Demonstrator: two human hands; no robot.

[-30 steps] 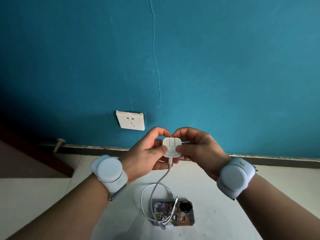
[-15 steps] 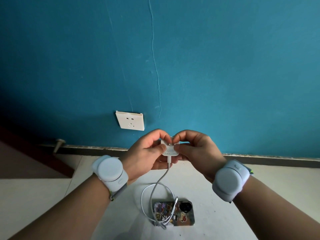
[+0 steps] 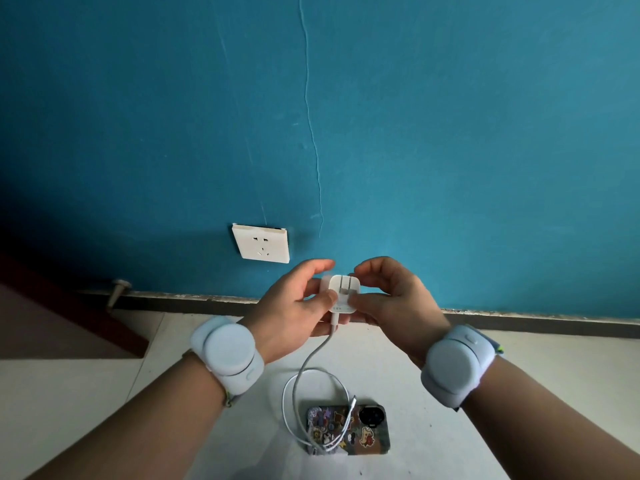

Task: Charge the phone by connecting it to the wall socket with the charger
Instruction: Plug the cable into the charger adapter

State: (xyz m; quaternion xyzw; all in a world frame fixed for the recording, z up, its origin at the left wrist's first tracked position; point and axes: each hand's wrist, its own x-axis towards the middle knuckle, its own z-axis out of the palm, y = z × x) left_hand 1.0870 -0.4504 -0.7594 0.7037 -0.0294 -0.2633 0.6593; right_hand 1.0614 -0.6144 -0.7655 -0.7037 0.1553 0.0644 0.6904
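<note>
The charger [image 3: 341, 294] is pinched between left hand [image 3: 298, 306] and right hand [image 3: 391, 299], its 2 prongs showing. The wall socket [image 3: 260, 242] lies up-left of the hands, nearer the left.

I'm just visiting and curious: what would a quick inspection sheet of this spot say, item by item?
Surface: pale tiled floor meeting a dark skirting board.
Job's things: white charger held in the air, prongs folded out, not plugged in; phone lying face down on the floor in a sticker-covered case; wall socket with nothing in it.
Clutter: nothing seen.
Hands: left hand and right hand both grip the charger; a grey band on each wrist.
Cables: white cable hangs from the charger, loops on the floor and crosses the phone; whether it is plugged in cannot be told.
Surroundings: teal wall with a thin crack; doorstop at left.
</note>
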